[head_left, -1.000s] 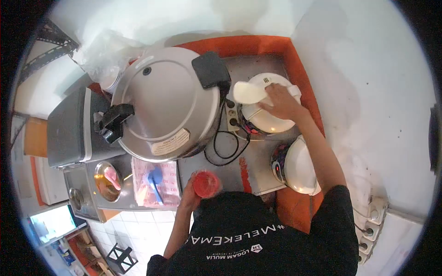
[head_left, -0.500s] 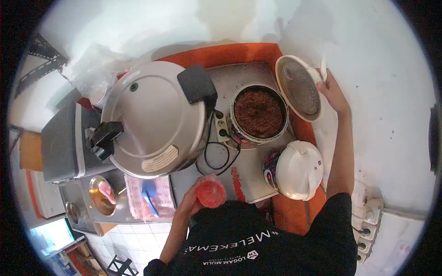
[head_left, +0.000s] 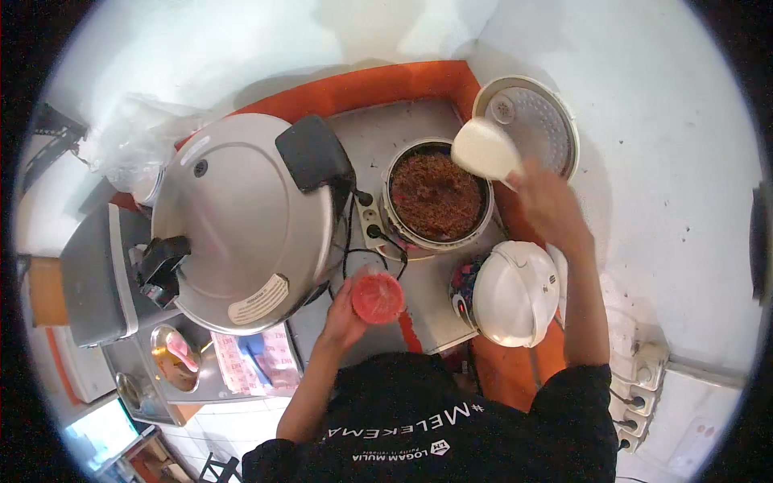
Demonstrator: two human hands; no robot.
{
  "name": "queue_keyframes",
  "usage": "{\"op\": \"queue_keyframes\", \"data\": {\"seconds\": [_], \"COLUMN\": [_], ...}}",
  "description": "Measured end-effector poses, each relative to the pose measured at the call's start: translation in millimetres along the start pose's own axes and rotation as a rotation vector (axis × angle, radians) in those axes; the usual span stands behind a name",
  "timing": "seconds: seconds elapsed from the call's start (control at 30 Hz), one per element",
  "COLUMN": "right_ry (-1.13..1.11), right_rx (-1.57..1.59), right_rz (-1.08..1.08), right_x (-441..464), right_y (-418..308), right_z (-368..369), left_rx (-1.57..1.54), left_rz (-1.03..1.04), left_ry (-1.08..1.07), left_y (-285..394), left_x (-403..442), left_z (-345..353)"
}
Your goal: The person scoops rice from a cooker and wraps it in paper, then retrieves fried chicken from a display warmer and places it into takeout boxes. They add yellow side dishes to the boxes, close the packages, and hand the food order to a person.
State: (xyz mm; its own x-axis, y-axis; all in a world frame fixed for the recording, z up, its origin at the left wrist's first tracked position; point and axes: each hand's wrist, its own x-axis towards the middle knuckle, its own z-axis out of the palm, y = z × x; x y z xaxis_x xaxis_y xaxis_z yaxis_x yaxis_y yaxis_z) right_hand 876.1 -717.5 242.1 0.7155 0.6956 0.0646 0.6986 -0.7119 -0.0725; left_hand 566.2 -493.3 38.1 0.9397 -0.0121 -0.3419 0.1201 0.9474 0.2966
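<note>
My left hand [head_left: 345,324] is closed around the side of a small red bowl [head_left: 378,298], which has a clear plastic film showing over it. A pale rice paddle [head_left: 485,150] is gripped in my right hand [head_left: 549,201], which is a little blurred. The paddle's blade hangs over the right rim of an open rice cooker [head_left: 393,222]. Reddish-brown cooked rice [head_left: 435,196] fills that cooker, with a dip near its middle. Behind the paddle, the cooker's lid [head_left: 555,121] stands tipped back toward the wall.
A second rice cooker [head_left: 515,294] stands closed at the right. The left side holds a large metal pot with a lid [head_left: 241,217]. Black cords run to a socket strip [head_left: 370,221]. A blue paddle [head_left: 254,354] lies on printed paper near a metal bowl [head_left: 174,378].
My right hand has moved left from beside the lid, bringing the paddle to the cooker's rim. My left hand has lifted the red bowl slightly toward the cooker. The view has shifted a little.
</note>
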Motion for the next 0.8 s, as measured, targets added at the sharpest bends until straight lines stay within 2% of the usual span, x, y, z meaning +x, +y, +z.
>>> {"op": "queue_keyframes", "data": {"seconds": [0.03, 0.07, 0.17, 0.23, 0.33, 0.43, 0.57, 0.67, 0.73, 0.8], "right_ry": [-0.141, -0.282, -0.462, -0.5, -0.564, -0.613, -0.626, -0.704, -0.6, -0.577], "right_rx": [0.039, 0.08, -0.048, -0.09, -0.13, -0.161, -0.181, -0.137, -0.067, -0.014], "right_rz": [-0.011, -0.022, -0.054, -0.102, -0.145, -0.201, -0.18, -0.277, -0.339, -0.366], "right_x": [5, 7, 22, 33, 48, 58, 64, 71, 71, 70], "right_y": [-14, -21, -9, 1, 9, 15, -4, 0, 0, -5], "right_z": [2, 4, 37, 51, 64, 90, 93, 122, 138, 160], "left_rx": [-0.039, -0.049, -0.105, -0.169, -0.002, 0.046, 0.104, 0.102, 0.165, 0.13], "left_rz": [-0.014, -0.03, -0.055, -0.048, 0.113, 0.117, 0.042, 0.029, 0.053, 0.023], "left_ry": [-0.066, -0.042, 0.006, 0.009, 0.019, 0.238, 0.135, 0.051, -0.075, -0.063], "left_y": [-2, -4, -11, -9, -6, -6, -5, -7, -14, -19], "left_x": [3, 7, 20, 28, 39, 62, 94, 110, 122, 124], "left_z": [-3, -6, -7, -1, 13, 13, -6, 12, 9, 3]}}
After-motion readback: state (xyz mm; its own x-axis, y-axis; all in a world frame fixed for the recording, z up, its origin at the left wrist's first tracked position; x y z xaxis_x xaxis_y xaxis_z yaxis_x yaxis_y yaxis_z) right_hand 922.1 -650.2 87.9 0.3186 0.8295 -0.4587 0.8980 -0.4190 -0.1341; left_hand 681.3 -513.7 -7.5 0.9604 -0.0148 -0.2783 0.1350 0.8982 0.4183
